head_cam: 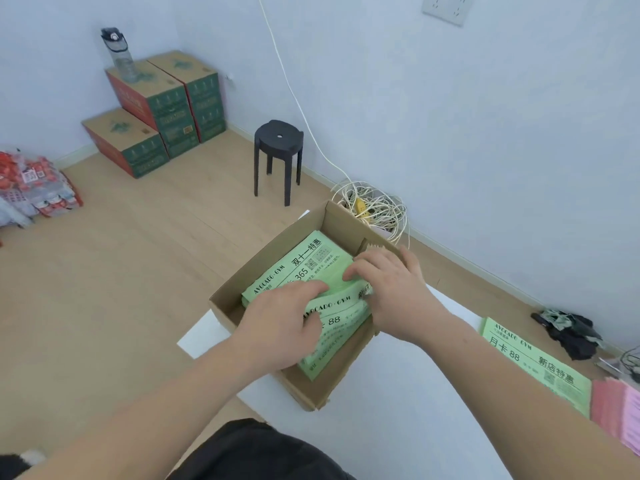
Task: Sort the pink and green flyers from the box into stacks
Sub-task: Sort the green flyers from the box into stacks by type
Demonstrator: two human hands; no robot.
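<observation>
An open cardboard box sits on the white table, filled with green flyers printed in black. Both my hands reach into it. My left hand lies on the flyers with its fingers curled over the top sheets. My right hand grips the right edge of a green bundle, fingertips pressed on top. Out on the table at the right lies a stack of green flyers, and beside it at the frame edge a stack of pink flyers.
A black stool stands on the wooden floor beyond the box. A coil of white cable lies by the wall. Cartons with a bottle on top fill the far corner. Dark cloth lies at the table's right.
</observation>
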